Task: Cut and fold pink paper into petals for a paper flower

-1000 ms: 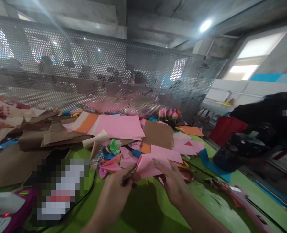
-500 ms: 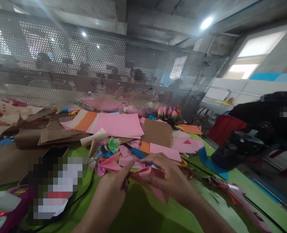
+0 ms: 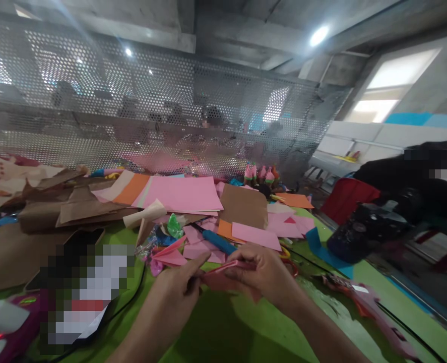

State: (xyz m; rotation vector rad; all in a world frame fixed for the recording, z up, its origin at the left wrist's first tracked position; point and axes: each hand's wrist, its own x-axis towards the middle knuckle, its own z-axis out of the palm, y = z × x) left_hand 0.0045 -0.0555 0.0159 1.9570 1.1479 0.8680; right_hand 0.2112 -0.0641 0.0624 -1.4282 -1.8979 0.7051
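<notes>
A folded piece of pink paper is held between my two hands above the green tabletop. My left hand pinches its left corner, with the index finger stretched along past it. On the right side, my right hand closes thumb and fingers on the folded upper edge. Just behind the paper lie a blue-handled tool, small pink paper pieces and a flat pink strip. Red-and-yellow scissor handles are partly hidden behind my right hand.
Brown paper and large pink sheets are stacked behind. At left are a phone and a purple device; at right, a pink glue gun and a dark jug. A perforated metal screen stands beyond. A person sits at far right.
The pink paper, flat and facing up a second ago, has been folded over and tilted. My right hand has shifted from its right side to the folded top edge, fingers now pinching it.
</notes>
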